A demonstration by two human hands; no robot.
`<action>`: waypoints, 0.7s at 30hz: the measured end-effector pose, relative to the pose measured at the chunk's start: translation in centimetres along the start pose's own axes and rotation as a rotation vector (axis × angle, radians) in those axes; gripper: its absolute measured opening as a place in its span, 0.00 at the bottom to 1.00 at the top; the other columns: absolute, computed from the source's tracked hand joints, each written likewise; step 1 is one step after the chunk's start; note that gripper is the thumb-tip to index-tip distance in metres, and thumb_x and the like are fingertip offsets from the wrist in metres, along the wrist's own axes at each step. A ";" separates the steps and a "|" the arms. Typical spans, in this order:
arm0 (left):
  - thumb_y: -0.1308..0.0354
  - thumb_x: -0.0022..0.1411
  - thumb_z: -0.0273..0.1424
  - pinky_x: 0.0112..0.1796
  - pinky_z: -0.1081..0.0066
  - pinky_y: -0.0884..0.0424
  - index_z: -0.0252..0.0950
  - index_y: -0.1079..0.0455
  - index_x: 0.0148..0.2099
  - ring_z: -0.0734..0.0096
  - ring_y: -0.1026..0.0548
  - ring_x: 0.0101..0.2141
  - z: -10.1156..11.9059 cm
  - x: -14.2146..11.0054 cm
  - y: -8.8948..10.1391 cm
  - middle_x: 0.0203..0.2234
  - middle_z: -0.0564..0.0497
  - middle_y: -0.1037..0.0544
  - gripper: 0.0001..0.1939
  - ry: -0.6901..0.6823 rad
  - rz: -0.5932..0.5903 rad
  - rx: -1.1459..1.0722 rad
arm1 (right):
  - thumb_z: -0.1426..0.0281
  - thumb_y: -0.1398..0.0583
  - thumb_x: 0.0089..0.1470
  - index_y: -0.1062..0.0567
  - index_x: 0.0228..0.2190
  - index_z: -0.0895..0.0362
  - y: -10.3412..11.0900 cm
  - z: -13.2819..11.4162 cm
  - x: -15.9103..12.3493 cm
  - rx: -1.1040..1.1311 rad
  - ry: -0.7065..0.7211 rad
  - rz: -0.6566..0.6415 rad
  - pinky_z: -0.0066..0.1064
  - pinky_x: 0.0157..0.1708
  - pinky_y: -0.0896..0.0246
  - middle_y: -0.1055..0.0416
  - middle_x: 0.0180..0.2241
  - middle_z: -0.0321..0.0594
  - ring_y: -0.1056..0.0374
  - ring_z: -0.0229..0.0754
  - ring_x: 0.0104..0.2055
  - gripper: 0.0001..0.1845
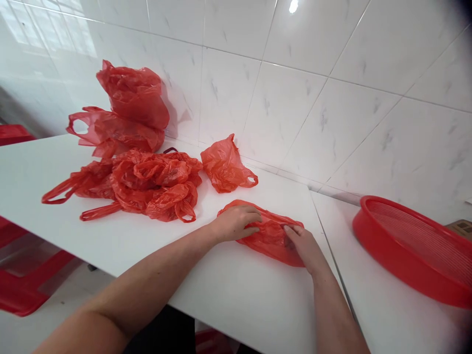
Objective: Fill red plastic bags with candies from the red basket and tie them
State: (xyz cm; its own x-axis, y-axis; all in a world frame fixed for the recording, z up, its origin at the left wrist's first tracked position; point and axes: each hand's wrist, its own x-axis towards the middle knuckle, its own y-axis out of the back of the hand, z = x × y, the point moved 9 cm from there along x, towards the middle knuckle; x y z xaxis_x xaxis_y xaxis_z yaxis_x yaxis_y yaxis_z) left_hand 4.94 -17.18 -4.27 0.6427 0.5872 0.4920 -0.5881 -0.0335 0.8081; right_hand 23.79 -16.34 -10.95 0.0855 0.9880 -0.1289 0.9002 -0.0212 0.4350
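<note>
A thin red plastic bag (263, 238) lies stretched out flat on the white table in front of me. My left hand (238, 223) rests on its left part, fingers slightly bent and thumb apart from them. At the bag's right end, my right hand (302, 243) has thumb and fingertips closed on the plastic, where a darker fold shows. Just behind it sits a smaller crumpled red bag (228, 164) with a loop handle. To the left spreads a heap of crumpled red bags (155, 184), several handles sticking out.
Against the tiled wall (236, 83), more red bags (134, 98) are stacked at the back left. A round red sieve-like basket (416, 250) stands on the right, past a seam between two white tabletops (273, 295). Red plastic stools (29, 280) are below the table's left edge.
</note>
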 end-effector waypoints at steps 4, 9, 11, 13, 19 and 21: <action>0.49 0.61 0.28 0.48 0.62 0.35 0.38 0.30 0.48 0.61 0.31 0.48 1.9 -0.1 -1.2 0.47 0.46 0.27 0.13 -0.170 0.001 0.089 | 0.53 0.45 0.51 0.30 0.36 0.54 -0.4 -0.1 -0.1 -0.061 -0.006 0.021 0.33 0.28 0.38 0.31 0.19 0.34 0.34 0.41 0.23 0.19; 0.46 0.55 0.20 0.39 0.67 0.32 0.42 0.26 0.42 0.63 0.27 0.39 1.7 -0.8 -4.1 0.37 0.52 0.23 0.16 -0.146 -0.180 0.095 | 0.54 0.44 0.51 0.27 0.30 0.54 -0.5 -2.6 -1.0 -0.055 0.181 0.008 0.32 0.29 0.38 0.31 0.22 0.34 0.35 0.39 0.24 0.16; 0.46 0.55 0.20 0.37 0.69 0.32 0.42 0.26 0.42 0.66 0.27 0.38 1.9 -0.9 -3.9 0.35 0.53 0.23 0.16 -0.160 -0.177 0.067 | 0.55 0.43 0.51 0.26 0.31 0.54 -0.4 -3.7 -1.4 -0.018 0.268 0.028 0.33 0.31 0.36 0.29 0.27 0.37 0.33 0.41 0.29 0.16; 0.45 0.56 0.22 0.36 0.70 0.32 0.40 0.27 0.41 0.67 0.27 0.36 2.3 -0.7 -3.3 0.34 0.53 0.23 0.12 -0.183 -0.151 0.045 | 0.56 0.43 0.52 0.26 0.39 0.53 -0.6 -4.0 -1.5 0.025 0.306 0.034 0.34 0.38 0.36 0.27 0.36 0.39 0.31 0.43 0.38 0.18; 0.49 0.61 0.28 0.45 0.61 0.34 0.37 0.30 0.45 0.62 0.29 0.45 0.1 0.2 1.4 0.44 0.46 0.26 0.12 0.012 0.158 0.138 | 0.56 0.44 0.51 0.34 0.53 0.53 -1.0 -1.5 0.0 -0.139 0.141 0.122 0.40 0.50 0.40 0.37 0.55 0.42 0.35 0.47 0.49 0.28; 0.47 0.60 0.32 0.45 0.60 0.34 0.37 0.30 0.47 0.59 0.30 0.46 -2.3 -0.3 2.8 0.46 0.44 0.28 0.13 0.192 0.246 0.163 | 0.59 0.43 0.51 0.33 0.51 0.54 -0.9 -1.6 0.0 -0.210 0.166 0.150 0.40 0.50 0.41 0.36 0.54 0.42 0.35 0.46 0.48 0.27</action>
State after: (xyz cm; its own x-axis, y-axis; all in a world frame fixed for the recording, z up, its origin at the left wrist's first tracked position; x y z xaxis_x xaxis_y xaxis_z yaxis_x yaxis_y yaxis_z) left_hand 1.96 -15.58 -2.85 0.3785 0.6861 0.6213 -0.6179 -0.3125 0.7215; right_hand 22.30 -16.04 -9.89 0.1245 0.9881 0.0906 0.7736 -0.1539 0.6148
